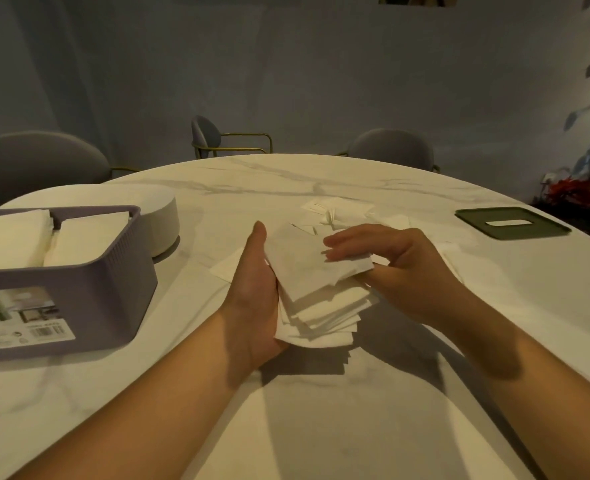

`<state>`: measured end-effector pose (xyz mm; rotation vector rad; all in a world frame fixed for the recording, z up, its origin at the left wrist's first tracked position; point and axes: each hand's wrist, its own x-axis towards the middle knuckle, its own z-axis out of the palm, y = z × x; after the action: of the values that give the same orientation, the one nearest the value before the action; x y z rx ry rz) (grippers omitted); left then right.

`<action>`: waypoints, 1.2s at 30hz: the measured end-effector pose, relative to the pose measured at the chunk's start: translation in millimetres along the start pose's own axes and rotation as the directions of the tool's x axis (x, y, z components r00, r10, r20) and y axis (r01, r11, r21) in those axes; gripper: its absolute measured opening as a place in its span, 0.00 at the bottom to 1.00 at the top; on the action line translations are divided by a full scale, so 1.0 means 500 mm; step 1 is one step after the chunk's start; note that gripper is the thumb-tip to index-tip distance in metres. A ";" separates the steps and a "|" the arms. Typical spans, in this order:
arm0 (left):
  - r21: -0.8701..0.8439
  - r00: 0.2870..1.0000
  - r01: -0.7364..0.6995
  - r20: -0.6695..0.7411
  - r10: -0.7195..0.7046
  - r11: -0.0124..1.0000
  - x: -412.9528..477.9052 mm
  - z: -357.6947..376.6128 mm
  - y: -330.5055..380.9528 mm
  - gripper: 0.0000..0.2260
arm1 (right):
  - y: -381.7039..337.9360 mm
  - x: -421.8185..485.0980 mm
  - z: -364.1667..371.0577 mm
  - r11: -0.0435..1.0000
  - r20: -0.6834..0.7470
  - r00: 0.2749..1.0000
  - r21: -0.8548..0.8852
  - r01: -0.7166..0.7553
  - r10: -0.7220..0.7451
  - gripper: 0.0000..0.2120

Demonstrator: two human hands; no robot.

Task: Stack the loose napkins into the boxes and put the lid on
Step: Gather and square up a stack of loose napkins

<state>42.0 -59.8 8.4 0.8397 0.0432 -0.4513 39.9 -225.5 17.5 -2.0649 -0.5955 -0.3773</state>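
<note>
A thick, uneven stack of white napkins (317, 292) is held above the table at the centre. My left hand (252, 289) supports it from the left side and underneath, palm up. My right hand (390, 258) holds its right edge, with straight fingers lying on the top napkin and the thumb hidden below. More loose napkins (338, 211) lie on the table behind the hands. A purple box (89, 282) at the left holds two stacks of napkins in separate compartments. A dark green lid (511, 223) with a slot lies at the right.
The round white marble table (286, 188) carries a white round container (162, 220) behind the purple box. Grey chairs (224, 138) stand around the far side. A plant with red flowers (573, 192) is at the right edge.
</note>
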 end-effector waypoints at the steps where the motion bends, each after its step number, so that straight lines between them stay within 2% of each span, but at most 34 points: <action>1: 0.002 1.000 -0.005 -0.014 0.005 1.000 -0.004 0.002 0.002 0.30 | -0.002 0.000 -0.002 1.000 0.017 1.000 0.003 -0.006 0.005 0.25; 4: 0.083 0.994 -0.039 -0.098 0.048 0.996 -0.006 0.004 0.000 0.12 | -0.004 0.002 -0.005 0.999 0.045 0.999 -0.030 -0.025 0.026 0.23; 5: 0.104 0.992 -0.023 -0.118 0.035 0.994 -0.007 0.003 -0.001 0.11 | -0.005 0.003 -0.004 0.998 0.045 0.998 -0.049 -0.036 0.038 0.24; 8: 0.121 0.981 -0.005 -0.193 0.028 0.993 0.001 -0.011 -0.003 0.10 | 0.000 0.003 0.002 0.993 0.008 0.999 -0.103 -0.051 0.052 0.24; 13: 0.077 0.977 -0.029 -0.207 0.044 0.997 0.004 -0.019 -0.002 0.10 | 0.006 0.003 -0.001 0.989 -0.090 0.993 -0.123 -0.083 0.072 0.19; 15: 0.054 0.967 -0.040 -0.249 0.052 0.998 0.003 -0.017 0.003 0.10 | 0.016 0.006 -0.006 0.985 -0.206 0.967 -0.062 -0.164 0.148 0.15; 16: 0.047 0.964 -0.037 -0.263 0.048 0.998 0.002 -0.017 0.005 0.10 | 0.022 0.009 -0.010 0.972 -0.318 0.920 0.020 -0.233 0.227 0.12; 17: 0.043 0.963 -0.030 -0.266 0.040 0.999 0.001 -0.016 0.005 0.10 | 0.028 0.012 -0.019 0.942 -0.436 0.835 0.146 -0.302 0.335 0.10; 18: 0.049 0.961 -0.022 -0.275 0.035 0.999 -0.001 -0.015 0.005 0.12 | 0.033 0.016 -0.033 0.886 -0.520 0.719 0.312 -0.342 0.461 0.07; 19: 0.063 0.957 -0.012 -0.287 0.030 0.998 0.000 -0.015 0.004 0.13 | 0.034 0.018 -0.049 0.796 -0.544 0.590 0.492 -0.353 0.597 0.07; 20: 0.076 0.955 -0.001 -0.295 0.023 0.997 0.000 -0.014 0.002 0.12 | 0.032 0.020 -0.062 0.688 -0.510 0.484 0.648 -0.328 0.711 0.11; 21: 0.085 0.960 0.009 -0.281 0.015 0.996 -0.003 -0.010 0.001 0.11 | 0.030 0.017 -0.073 0.579 -0.443 0.416 0.760 -0.295 0.794 0.15; 22: 0.090 0.965 0.013 -0.263 0.011 0.996 -0.004 -0.008 0.000 0.10 | 0.031 0.015 -0.080 0.518 -0.399 0.394 0.812 -0.267 0.828 0.16; 23: 0.098 0.969 0.015 -0.248 0.010 0.995 -0.002 -0.008 -0.002 0.10 | 0.027 0.014 -0.080 0.507 -0.377 0.410 0.816 -0.276 0.831 0.15; 24: 0.108 0.972 0.015 -0.236 0.011 0.994 -0.001 -0.007 -0.005 0.09 | 0.023 0.014 -0.072 0.557 -0.390 0.467 0.774 -0.301 0.794 0.14; 27: 0.101 0.983 -0.013 -0.182 0.032 0.995 0.000 -0.004 -0.013 0.09 | -0.007 0.009 -0.027 0.832 -0.449 0.726 0.456 -0.316 0.522 0.07; 28: 0.093 0.984 -0.025 -0.172 0.041 0.995 -0.001 -0.001 -0.013 0.11 | -0.012 0.006 -0.013 0.893 -0.417 0.806 0.349 -0.285 0.420 0.09; 30: 0.062 0.991 -0.037 -0.124 0.045 0.997 -0.005 0.006 -0.010 0.16 | -0.019 0.000 0.012 0.948 -0.242 0.930 0.227 -0.223 0.277 0.12; 31: 0.045 0.993 -0.045 -0.107 0.050 0.998 -0.008 0.010 -0.008 0.17 | -0.019 -0.004 0.023 0.961 -0.129 0.961 0.166 -0.222 0.244 0.13; 33: 0.045 0.991 -0.070 -0.112 0.074 0.997 -0.010 0.011 -0.006 0.14 | -0.014 -0.012 0.035 0.974 0.028 0.973 0.007 -0.228 0.228 0.14; 34: 0.065 0.990 -0.074 -0.119 0.081 0.995 -0.011 0.009 -0.006 0.12 | -0.011 -0.013 0.036 0.974 0.059 0.973 -0.039 -0.223 0.225 0.16; 36: 0.092 0.989 -0.033 -0.141 0.045 0.995 -0.013 0.006 -0.006 0.11 | -0.011 -0.008 0.029 0.971 0.040 0.971 -0.005 -0.237 0.237 0.19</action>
<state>34.5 -61.2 9.4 0.9590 0.1393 -0.3577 33.8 -212.0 11.8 -2.1189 -0.3657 -0.1958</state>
